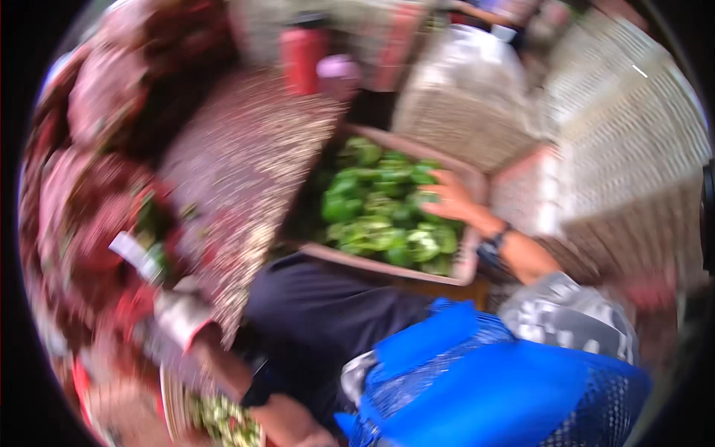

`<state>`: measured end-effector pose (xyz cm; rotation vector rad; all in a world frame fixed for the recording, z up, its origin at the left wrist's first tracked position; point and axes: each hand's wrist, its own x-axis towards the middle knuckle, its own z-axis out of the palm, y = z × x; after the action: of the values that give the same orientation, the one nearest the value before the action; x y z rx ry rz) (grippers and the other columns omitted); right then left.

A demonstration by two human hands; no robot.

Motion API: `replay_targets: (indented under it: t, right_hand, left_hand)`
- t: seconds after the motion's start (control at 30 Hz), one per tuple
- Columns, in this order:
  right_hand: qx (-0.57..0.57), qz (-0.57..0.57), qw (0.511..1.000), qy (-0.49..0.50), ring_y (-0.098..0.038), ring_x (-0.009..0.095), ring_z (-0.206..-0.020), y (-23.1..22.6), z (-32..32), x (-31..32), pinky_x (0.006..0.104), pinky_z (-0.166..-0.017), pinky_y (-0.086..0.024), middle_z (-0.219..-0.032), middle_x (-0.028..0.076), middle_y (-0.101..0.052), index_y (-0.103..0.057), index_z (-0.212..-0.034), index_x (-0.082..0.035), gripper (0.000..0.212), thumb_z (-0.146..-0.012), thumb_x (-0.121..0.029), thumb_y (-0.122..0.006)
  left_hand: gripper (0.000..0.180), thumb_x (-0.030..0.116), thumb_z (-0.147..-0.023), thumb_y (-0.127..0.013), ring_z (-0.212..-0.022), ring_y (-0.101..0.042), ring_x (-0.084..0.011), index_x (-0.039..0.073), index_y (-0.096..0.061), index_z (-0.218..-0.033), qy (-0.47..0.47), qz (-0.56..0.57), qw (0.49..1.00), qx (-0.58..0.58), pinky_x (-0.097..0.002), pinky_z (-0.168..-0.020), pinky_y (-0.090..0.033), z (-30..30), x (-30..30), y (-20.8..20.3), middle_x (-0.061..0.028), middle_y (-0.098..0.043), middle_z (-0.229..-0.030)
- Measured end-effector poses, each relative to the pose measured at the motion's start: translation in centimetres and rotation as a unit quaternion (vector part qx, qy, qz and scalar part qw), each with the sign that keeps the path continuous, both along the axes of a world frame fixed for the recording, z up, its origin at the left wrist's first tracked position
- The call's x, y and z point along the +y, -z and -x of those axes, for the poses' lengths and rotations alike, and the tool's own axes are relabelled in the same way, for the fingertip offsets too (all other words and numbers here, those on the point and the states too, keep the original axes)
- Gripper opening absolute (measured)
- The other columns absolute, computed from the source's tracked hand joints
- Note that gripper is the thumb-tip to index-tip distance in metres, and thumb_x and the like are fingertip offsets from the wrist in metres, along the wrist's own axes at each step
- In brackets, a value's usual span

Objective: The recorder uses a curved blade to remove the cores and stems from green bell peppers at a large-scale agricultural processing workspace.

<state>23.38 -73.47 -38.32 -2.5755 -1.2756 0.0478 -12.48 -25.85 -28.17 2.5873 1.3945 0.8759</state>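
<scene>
The whole picture is smeared by motion. My right hand (pixel 449 200) reaches forward into a pinkish crate (pixel 469 268) filled with green peppers (pixel 380 212). Its fingers lie on the peppers at the crate's right side, and whether they grip one is too blurred to tell. A dark watch (pixel 494 244) sits on that wrist. My left hand (pixel 216 354) is low at the left, past a dark wristband, against something pale (pixel 177 314) that I cannot make out. A blue mesh bag (pixel 491 387) hangs in front of me at the lower right.
Heaps of dark red produce (pixel 97 186) fill the left side. A speckled brown sack (pixel 246 164) lies beside the crate. Pale woven baskets (pixel 633 149) stand at the right and back. A red cylinder (pixel 302 56) is at the top. Chopped greens (pixel 223 421) sit bottom left.
</scene>
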Motion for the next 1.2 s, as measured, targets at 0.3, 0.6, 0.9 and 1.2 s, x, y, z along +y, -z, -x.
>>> replay_targets:
  t: [0.3,0.6,0.9,1.2]
  right_hand:
    - [-0.145,0.26,0.955,0.019,-0.039,0.035,-0.138,7.7,-7.9,-8.3,0.0528,-0.11,-0.033,-0.155,0.013,-0.035,-0.041,-0.148,-0.019,0.067,-0.089,-0.042,-0.059]
    - [-0.173,0.191,0.961,-0.102,-0.036,0.037,-0.139,5.5,-2.6,0.5,0.0569,-0.109,-0.03,-0.155,0.014,-0.035,-0.042,-0.147,-0.018,0.067,-0.089,-0.048,-0.055]
    - [-0.21,0.175,0.951,-0.146,-0.034,0.039,-0.139,5.3,0.3,2.6,0.0609,-0.107,-0.028,-0.154,0.015,-0.035,-0.043,-0.146,-0.017,0.068,-0.09,-0.053,-0.052]
    - [-0.228,0.186,0.943,-0.156,-0.032,0.041,-0.14,6.8,2.5,2.5,0.0649,-0.106,-0.025,-0.154,0.016,-0.035,-0.044,-0.145,-0.016,0.069,-0.09,-0.058,-0.048]
  left_hand:
    - [0.011,0.009,-0.083,-0.057,-0.084,-0.063,-0.043,0.003,-0.063,-0.089,-0.025,0.166,0.958,-0.233,-0.0518,-0.075,-0.05,-4.5,-4.5,-0.5,-0.0238,-0.064,-0.082]
    - [0.013,0.011,-0.09,-0.05,-0.08,-0.066,-0.0402,0.008,-0.063,-0.091,-0.142,0.112,0.97,-0.16,-0.049,-0.07,-0.054,-2.5,-2.7,3.0,-0.0197,-0.067,-0.083]
    - [0.023,0.023,-0.093,-0.05,-0.089,-0.065,-0.0436,0.006,-0.065,-0.097,-0.161,0.169,0.949,-0.213,-0.0536,-0.077,-0.052,-1.6,-2.2,3.2,-0.0238,-0.067,-0.09]
    - [0.019,0.019,-0.089,-0.054,-0.091,-0.063,-0.0449,0.005,-0.064,-0.099,-0.148,0.189,0.937,-0.253,-0.0535,-0.08,-0.05,-0.8,-3.2,1.5,-0.0251,-0.066,-0.092]
